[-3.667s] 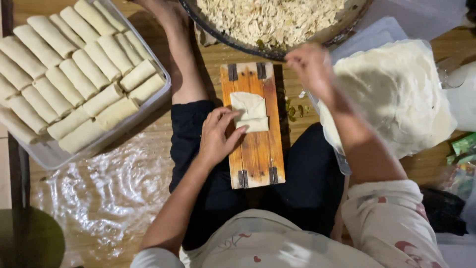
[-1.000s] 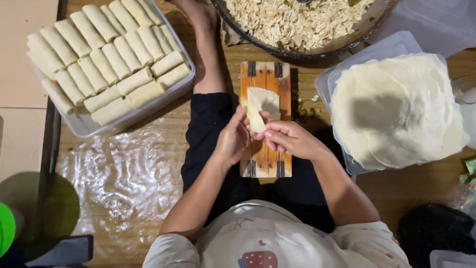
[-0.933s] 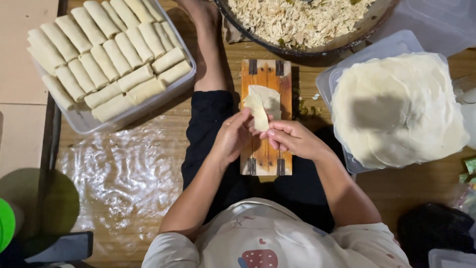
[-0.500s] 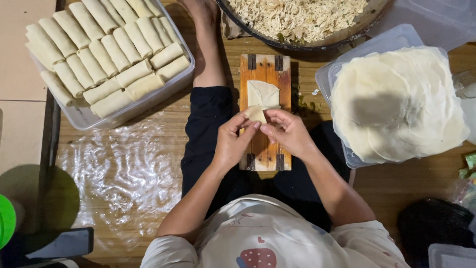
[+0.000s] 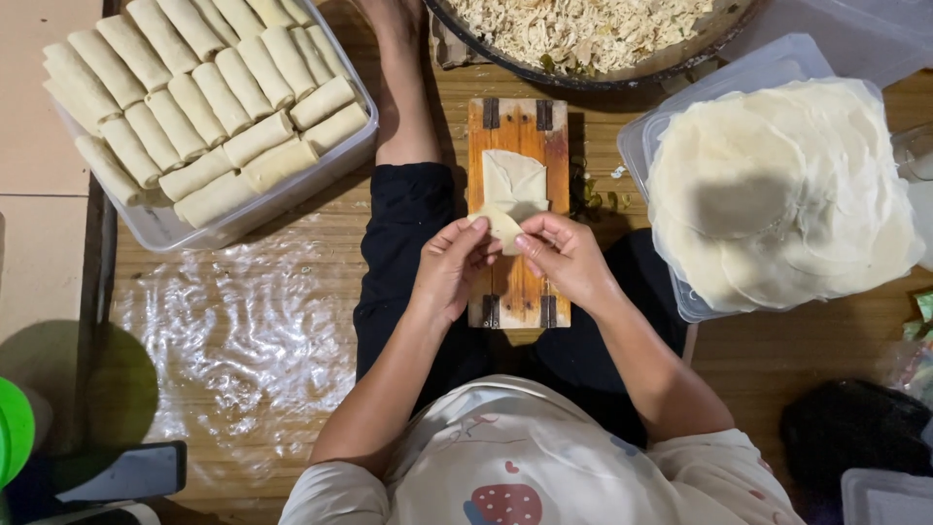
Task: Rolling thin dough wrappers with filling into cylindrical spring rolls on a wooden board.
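A small wooden board rests on my lap. On it lies a pale thin wrapper, partly folded around filling. My left hand pinches the near left edge of the wrapper. My right hand grips its near right edge, fingertips meeting the left hand's over the roll. Both hands sit at the board's middle.
A clear tray packed with several finished rolls sits at the upper left. A dark pan of shredded filling lies beyond the board. A stack of round wrappers lies in a clear container at right. Crinkled plastic sheet covers the floor at left.
Earlier my right hand reached toward the wrapper stack while the left pressed a wrapper on the board. Now both hands hold the wrapper's near end and have rolled it a little forward.
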